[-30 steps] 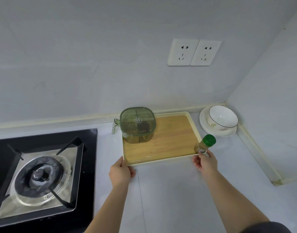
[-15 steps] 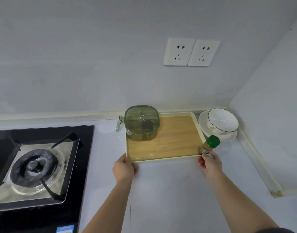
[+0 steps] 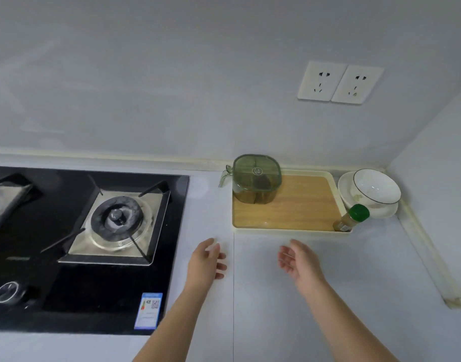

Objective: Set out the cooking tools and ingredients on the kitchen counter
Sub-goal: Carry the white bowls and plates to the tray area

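**Bamboo tray loaded at the back, both hands free**

Bamboo lines the floor of the cream-rimmed tray (image 3: 289, 229), which sits on the pale bench (image 3: 328, 296) close to the back wall. I see my left hand (image 3: 207, 259) hovering over the bench just in front of the tray's near left corner, its fingers (image 3: 219, 250) spread loosely and gripping nothing. My right hand (image 3: 298, 259) hangs level with it, palm turned inward, its fingers (image 3: 285, 257) relaxed and apart, also empty. Neither hand touches the tray.

On the tray's far left corner stands the green seasoning box (image 3: 256, 178), lid on, with a small scoop handle jutting out at its left side. At the near right corner the spice bottle (image 3: 350, 218) with the green cap stands against the tray's rim; I cannot tell whether its base is inside the rim or on it. Just beside the tray to the right, a white bowl (image 3: 377, 186) rests on a white plate (image 3: 381, 211) in the corner of the bench. The black gas hob (image 3: 67, 296) lies to the left, well apart from the tray.
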{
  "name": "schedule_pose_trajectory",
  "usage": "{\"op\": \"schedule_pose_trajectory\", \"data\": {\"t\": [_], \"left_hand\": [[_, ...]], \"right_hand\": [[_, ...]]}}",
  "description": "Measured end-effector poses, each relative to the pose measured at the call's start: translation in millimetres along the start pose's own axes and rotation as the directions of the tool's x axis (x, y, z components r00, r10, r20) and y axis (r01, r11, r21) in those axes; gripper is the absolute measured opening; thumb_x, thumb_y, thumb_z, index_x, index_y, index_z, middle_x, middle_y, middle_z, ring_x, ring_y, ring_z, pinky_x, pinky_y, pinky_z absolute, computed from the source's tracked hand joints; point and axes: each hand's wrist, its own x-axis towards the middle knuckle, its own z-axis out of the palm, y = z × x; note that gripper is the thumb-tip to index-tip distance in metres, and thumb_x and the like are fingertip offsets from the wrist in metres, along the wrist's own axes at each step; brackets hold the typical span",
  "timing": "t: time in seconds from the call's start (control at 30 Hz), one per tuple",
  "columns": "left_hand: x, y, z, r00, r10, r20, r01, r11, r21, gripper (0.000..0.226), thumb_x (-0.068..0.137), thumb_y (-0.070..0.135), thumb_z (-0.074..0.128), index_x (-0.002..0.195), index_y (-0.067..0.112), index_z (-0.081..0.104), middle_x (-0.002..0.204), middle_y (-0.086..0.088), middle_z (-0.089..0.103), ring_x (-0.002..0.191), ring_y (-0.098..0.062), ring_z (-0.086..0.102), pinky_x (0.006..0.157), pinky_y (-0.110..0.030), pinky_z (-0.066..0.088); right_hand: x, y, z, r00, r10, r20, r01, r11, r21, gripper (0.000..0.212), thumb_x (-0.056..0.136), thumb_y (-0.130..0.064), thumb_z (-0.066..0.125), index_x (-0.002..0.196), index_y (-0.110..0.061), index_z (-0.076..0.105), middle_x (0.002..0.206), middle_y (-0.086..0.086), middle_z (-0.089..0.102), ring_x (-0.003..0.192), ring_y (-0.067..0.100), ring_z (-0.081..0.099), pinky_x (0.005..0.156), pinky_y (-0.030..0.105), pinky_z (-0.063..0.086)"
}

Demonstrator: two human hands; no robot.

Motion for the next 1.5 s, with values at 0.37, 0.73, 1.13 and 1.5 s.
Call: {"op": "schedule_pose_trajectory", "data": {"t": [0.37, 0.73, 1.13, 1.5], "left_hand": [[-125, -11, -196, 0.975, 0.177, -0.135, -0.192, 0.975, -0.115, 0.016, 0.098, 0.015, 0.049, 0.104, 0.017, 0.065, 0.087, -0.008, 0.070, 0.072, -0.016, 0.065, 0.065, -0.033, 0.057], [-208, -55, -400, 0.916, 0.211, -0.342, -0.295, 0.931, -0.216, 0.014, 0.096, 0.014, 0.052, 0.098, 0.014, 0.066, 0.080, -0.004, 0.069, 0.068, -0.015, 0.064, 0.057, -0.028, 0.052], [-226, -92, -552, 0.829, 0.103, -0.549, -0.311, 0.901, -0.301, 0.018, 0.097, 0.008, 0.047, 0.099, 0.008, 0.065, 0.082, -0.009, 0.068, 0.064, -0.013, 0.062, 0.057, -0.027, 0.053], [-164, -88, -724, 0.745, 0.020, -0.667, -0.319, 0.888, -0.330, 0.017, 0.095, 0.007, 0.050, 0.096, 0.008, 0.067, 0.082, -0.010, 0.069, 0.066, -0.017, 0.062, 0.058, -0.029, 0.053]], "right_hand": [[-180, 82, 126, 0.933, -0.128, 0.336, 0.228, 0.933, -0.278, 0.013, 0.096, -0.020, 0.056, 0.103, -0.012, 0.063, 0.091, 0.010, 0.069, 0.081, 0.024, 0.067, 0.070, 0.031, 0.054], [-339, 189, 267, 0.784, -0.094, 0.613, 0.340, 0.892, -0.298, 0.016, 0.097, -0.012, 0.050, 0.104, -0.011, 0.065, 0.087, 0.008, 0.069, 0.077, 0.019, 0.066, 0.070, 0.030, 0.056], [-400, 275, 404, 0.629, 0.041, 0.776, 0.467, 0.779, -0.419, 0.019, 0.098, -0.012, 0.048, 0.106, -0.016, 0.065, 0.093, 0.009, 0.071, 0.080, 0.018, 0.068, 0.075, 0.031, 0.057], [-412, 338, 595, 0.571, 0.132, 0.810, 0.437, 0.787, -0.436, 0.019, 0.096, -0.011, 0.049, 0.106, -0.014, 0.065, 0.091, 0.009, 0.070, 0.078, 0.018, 0.066, 0.075, 0.034, 0.056]]}}
